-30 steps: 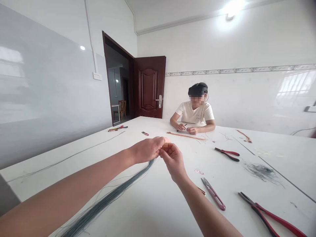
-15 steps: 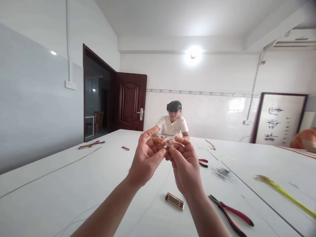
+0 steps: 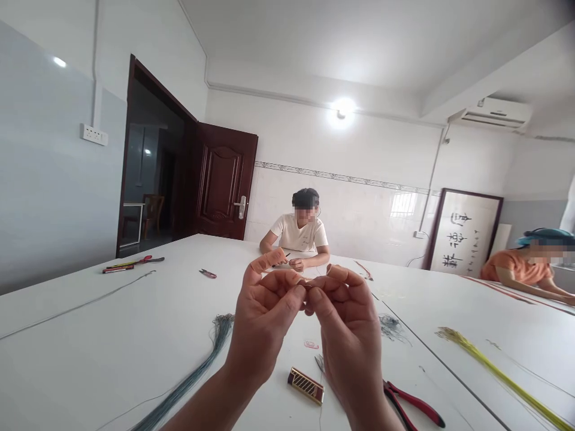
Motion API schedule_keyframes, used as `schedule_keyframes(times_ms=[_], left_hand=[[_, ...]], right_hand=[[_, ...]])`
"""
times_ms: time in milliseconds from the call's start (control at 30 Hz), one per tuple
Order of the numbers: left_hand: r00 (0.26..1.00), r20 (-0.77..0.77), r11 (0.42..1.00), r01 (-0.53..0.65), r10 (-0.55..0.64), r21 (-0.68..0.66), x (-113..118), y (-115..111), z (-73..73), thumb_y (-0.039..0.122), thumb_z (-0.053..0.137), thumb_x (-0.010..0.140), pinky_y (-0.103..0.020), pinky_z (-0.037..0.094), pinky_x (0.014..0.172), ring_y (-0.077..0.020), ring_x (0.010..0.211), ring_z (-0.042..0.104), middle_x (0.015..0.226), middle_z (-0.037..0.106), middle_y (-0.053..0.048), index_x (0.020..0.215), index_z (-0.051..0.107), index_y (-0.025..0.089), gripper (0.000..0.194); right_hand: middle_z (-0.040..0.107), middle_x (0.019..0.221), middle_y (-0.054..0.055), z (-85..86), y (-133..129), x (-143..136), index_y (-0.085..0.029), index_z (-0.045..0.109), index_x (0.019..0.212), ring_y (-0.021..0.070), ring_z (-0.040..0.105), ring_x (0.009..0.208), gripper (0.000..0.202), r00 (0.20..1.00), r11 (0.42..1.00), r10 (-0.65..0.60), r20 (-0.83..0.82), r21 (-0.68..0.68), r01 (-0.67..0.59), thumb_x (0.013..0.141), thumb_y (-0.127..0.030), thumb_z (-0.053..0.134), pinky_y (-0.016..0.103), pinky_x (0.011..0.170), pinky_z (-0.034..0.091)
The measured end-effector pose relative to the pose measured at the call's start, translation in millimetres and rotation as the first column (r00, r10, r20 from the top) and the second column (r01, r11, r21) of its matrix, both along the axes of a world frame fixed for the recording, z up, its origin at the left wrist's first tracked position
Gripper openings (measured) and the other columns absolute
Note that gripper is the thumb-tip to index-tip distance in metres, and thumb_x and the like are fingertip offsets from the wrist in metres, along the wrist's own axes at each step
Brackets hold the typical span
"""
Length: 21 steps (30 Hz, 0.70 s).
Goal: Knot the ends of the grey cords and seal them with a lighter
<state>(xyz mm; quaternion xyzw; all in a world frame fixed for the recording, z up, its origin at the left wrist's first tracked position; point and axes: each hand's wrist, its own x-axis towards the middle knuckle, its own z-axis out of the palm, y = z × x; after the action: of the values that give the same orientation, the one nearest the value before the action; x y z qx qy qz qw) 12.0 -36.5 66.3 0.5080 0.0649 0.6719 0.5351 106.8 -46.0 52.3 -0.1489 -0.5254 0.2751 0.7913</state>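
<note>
While the left hand (image 3: 263, 323) and right hand (image 3: 348, 335) are meeting at centre frame, their taped fingertips (image 3: 294, 276) are pinching a thin wire (image 3: 306, 283) in a narrow grip; it is looking light, springy and slippery, best taken close to its end. At right, a framed calligraphy panel (image 3: 462, 239) is showing characters too small to read.

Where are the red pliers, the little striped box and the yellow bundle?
Red pliers (image 3: 415, 406): head view, on a red handle.
Striped box (image 3: 306, 385): head view, middle of its striped top.
Yellow bundle (image 3: 489, 367): head view, midway along the strands.
</note>
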Motion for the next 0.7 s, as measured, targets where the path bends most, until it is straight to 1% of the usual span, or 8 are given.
schedule_keyframes(times_ms=[133,233,300,367,467,567,700], left_hand=[[0.998,-0.032,0.999,-0.047,0.047,0.023,-1,2,0.3,0.010,0.063,0.079,-0.019,0.052,0.062,-0.0059,0.062,0.058,0.073,0.064,0.005,0.102,0.050,0.023,0.029],[0.993,-0.072,0.994,-0.089,0.094,0.067,-5,1,1.3,0.012,0.063,0.080,-0.018,0.052,0.061,-0.0060,0.063,0.059,0.074,0.064,0.005,0.100,0.049,0.023,0.027],[0.983,-0.111,0.983,-0.133,0.147,0.123,-7,1,0.9,0.013,0.063,0.079,-0.019,0.052,0.063,-0.0067,0.066,0.059,0.074,0.064,0.005,0.101,0.048,0.024,0.029],[0.962,-0.151,0.964,-0.200,0.227,0.176,-8,0,-0.9,0.012,0.065,0.078,-0.020,0.052,0.067,-0.0077,0.070,0.060,0.075,0.064,0.005,0.103,0.047,0.025,0.033],[0.929,-0.212,0.944,-0.264,0.304,0.198,-7,-1,-4.9,0.013,0.066,0.078,-0.024,0.052,0.072,-0.0101,0.075,0.062,0.076,0.066,0.004,0.108,0.045,0.027,0.039],[0.924,-0.234,0.947,-0.263,0.303,0.186,-4,-2,-7.9,0.015,0.067,0.078,-0.026,0.053,0.076,-0.0115,0.079,0.064,0.077,0.067,0.004,0.109,0.045,0.027,0.040],[0.925,-0.232,0.949,-0.269,0.303,0.167,-3,0,-8.2,0.017,0.069,0.078,-0.026,0.054,0.076,-0.0117,0.079,0.065,0.077,0.068,0.004,0.109,0.046,0.028,0.040]], right_hand=[[0.065,0.079,-0.003,-1.0,-1,-1,-0.028,0.059,0.098,0.0093,0.065,0.073,0.024,0.997,0.998,-0.066,0.050,0.003,0.066,0.081,-0.012,0.064,0.021,0.064,0.057],[0.065,0.079,-0.003,-0.9,-2,1,-0.027,0.059,0.097,0.0101,0.064,0.073,0.024,0.991,0.997,-0.079,0.108,0.000,0.080,0.080,-0.012,0.064,0.022,0.065,0.057],[0.066,0.082,-0.001,0.1,-2,4,-0.027,0.060,0.097,0.0113,0.064,0.078,0.021,0.986,0.996,-0.082,0.148,-0.005,0.084,0.081,-0.013,0.063,0.024,0.068,0.056],[0.067,0.085,0.000,2.1,-3,9,-0.026,0.061,0.097,0.0117,0.064,0.081,0.018,0.984,0.995,-0.099,0.146,-0.003,0.101,0.083,-0.016,0.062,0.025,0.072,0.055],[0.068,0.082,0.000,6.7,-5,17,-0.025,0.061,0.096,0.0121,0.065,0.078,0.016,0.988,0.995,-0.095,0.121,-0.028,0.100,0.082,-0.018,0.064,0.026,0.071,0.055],[0.070,0.078,0.000,10.9,-8,21,-0.026,0.059,0.096,0.0138,0.066,0.074,0.020,0.984,0.995,-0.066,0.164,-0.068,0.078,0.079,-0.019,0.066,0.027,0.066,0.055],[0.070,0.077,-0.001,13.7,-9,26,-0.026,0.058,0.097,0.0146,0.066,0.072,0.022,0.974,0.992,-0.067,0.216,-0.086,0.088,0.078,-0.020,0.067,0.028,0.062,0.054]])
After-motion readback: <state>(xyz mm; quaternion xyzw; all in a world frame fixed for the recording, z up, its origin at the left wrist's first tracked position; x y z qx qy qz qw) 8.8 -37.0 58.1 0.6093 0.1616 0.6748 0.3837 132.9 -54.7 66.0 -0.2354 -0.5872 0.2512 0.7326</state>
